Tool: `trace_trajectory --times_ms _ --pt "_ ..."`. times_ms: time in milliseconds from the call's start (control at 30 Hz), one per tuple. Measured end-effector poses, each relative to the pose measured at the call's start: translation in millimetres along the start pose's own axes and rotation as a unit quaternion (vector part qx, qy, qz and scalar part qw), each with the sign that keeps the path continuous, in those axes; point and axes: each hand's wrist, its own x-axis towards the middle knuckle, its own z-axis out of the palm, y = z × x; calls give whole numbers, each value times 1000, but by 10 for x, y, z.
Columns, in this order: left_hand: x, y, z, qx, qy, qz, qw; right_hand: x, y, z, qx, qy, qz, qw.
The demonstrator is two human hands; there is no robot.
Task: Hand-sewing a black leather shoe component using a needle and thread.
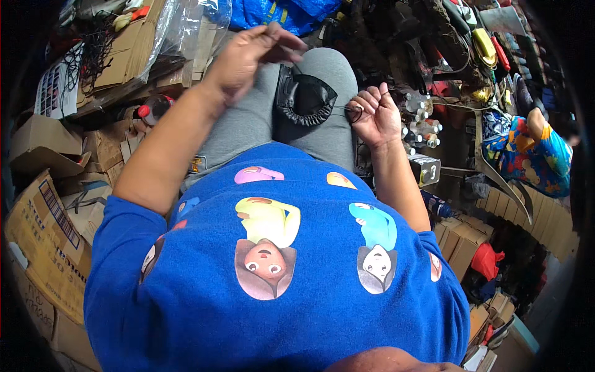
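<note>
The left hand (248,53) pinches a thin thread above a black gathered leather pouch (304,98) on the lap; the right hand (374,115) has its grip closed on the pouch's cord (347,110).

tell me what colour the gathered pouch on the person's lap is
Black; the pouch shows in the head view.

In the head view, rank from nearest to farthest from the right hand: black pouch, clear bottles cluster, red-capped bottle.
From the right hand:
1. Black pouch, on the lap just left of it.
2. Clear bottles cluster, just right; nearly as close.
3. Red-capped bottle, far left among cardboard.
</note>
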Motion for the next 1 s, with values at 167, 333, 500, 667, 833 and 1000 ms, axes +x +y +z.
trace_trajectory --times_ms 167,333,500,667,833,1000 --pt "41 -510 -207 -550 -181 -183 794 -179 -45 13 -162 32 -36 986" --pt "56 -244 -180 -396 13 -246 885 -225 -128 -197 -97 14 2 995" --pt "-4 174 -944 201 -106 -171 959 -503 -526 -442 -428 195 -5 882" --pt "-200 162 -1314 115 120 -96 981 -727 -1129 -615 -705 157 -29 691" --pt "-199 182 -418 325 -174 93 925 -199 -628 403 -733 22 -113 670" --pt "-131 34 175 406 -362 44 838 207 -86 850 -888 -93 59 447"
